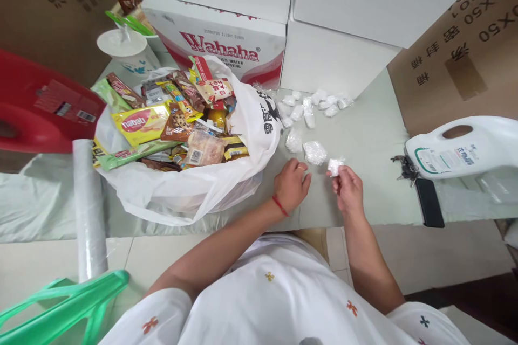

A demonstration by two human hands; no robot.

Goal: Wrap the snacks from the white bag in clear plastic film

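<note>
My right hand (348, 188) pinches a small packet wrapped in clear plastic (335, 166) between thumb and fingers, just above the table. Loosely curled near the table surface, my left hand (292, 186) shows a gap between thumb and forefinger and no visible object; its palm side is hidden. Just beyond the hands lie a flat plastic-wrapped packet (315, 153) and another crumpled one (294, 140). Farther back, several small wrapped bundles (309, 112) are spread before the white boxes. To the left of my left hand stands a white plastic bag (259, 145) full of packaged snacks.
A Wahaha carton (226, 46) and white boxes (334, 56) line the back. On the right are a white jug (465, 148), keys (406, 168) and a black phone (429, 202). Left are a red jug (44, 108), a plastic film roll (89, 210) and a green stool (68, 307).
</note>
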